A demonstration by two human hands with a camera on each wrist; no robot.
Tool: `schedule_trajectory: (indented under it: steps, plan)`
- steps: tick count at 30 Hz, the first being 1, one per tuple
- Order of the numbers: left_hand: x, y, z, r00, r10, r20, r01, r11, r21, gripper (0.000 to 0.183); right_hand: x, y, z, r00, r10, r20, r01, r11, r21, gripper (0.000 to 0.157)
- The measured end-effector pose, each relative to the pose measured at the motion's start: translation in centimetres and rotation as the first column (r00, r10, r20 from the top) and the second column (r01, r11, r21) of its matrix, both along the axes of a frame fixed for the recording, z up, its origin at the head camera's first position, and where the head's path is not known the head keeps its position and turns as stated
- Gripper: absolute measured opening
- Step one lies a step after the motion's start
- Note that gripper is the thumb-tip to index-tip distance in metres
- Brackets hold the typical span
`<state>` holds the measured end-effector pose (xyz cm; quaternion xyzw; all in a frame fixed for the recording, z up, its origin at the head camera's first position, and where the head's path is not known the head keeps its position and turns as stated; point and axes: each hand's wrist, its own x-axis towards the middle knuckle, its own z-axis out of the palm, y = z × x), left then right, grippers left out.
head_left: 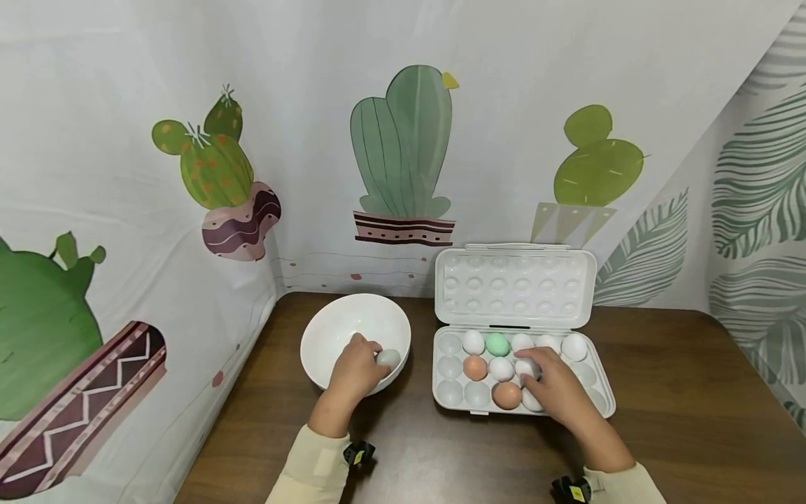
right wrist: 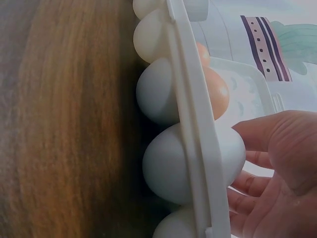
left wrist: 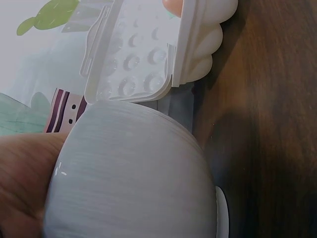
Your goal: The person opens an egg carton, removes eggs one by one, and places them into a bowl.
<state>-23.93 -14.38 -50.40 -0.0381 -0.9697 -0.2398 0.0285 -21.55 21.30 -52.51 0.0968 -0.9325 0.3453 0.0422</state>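
Note:
Over the white bowl, my left hand pinches a pale grey-green egg between thumb and fingers. The bowl's outer wall hides that egg in the left wrist view, where only part of the left hand shows. My right hand reaches into the opened white egg box and grips a white egg in its middle row. From the right wrist view, the right thumb and fingers curl beside a white egg at the box's front.
Several white eggs, a mint-green egg and brown eggs sit in the box, beside some vacant hollows. Its dimpled lid leans back against the printed cloth. Bowl and box stand side by side on a brown wooden table.

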Motion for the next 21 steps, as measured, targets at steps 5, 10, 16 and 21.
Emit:
schedule_trajectory:
  steps: [5,10,16,21]
  plan:
    - [0.09,0.07,0.07,1.000,0.024,0.012,-0.024,0.999,-0.022,0.027,-0.01,-0.03,0.06,1.000,0.001,-0.003,-0.001,1.000,-0.001,0.032]
    - [0.15,0.11,0.10,0.999,0.031,0.018,-0.031,0.999,-0.035,0.031,0.04,-0.04,0.10,1.000,-0.004,-0.006,0.004,1.000,0.001,0.030]
    - [0.12,0.11,0.14,0.999,0.040,0.027,-0.039,0.999,-0.037,0.039,0.16,-0.04,0.19,1.000,-0.006,-0.003,0.006,1.000,0.005,0.029]
    - [0.09,0.07,0.21,0.998,0.047,0.036,-0.046,0.998,-0.045,0.041,0.18,-0.02,0.22,1.000,-0.006,-0.003,0.006,1.000,0.010,0.029]
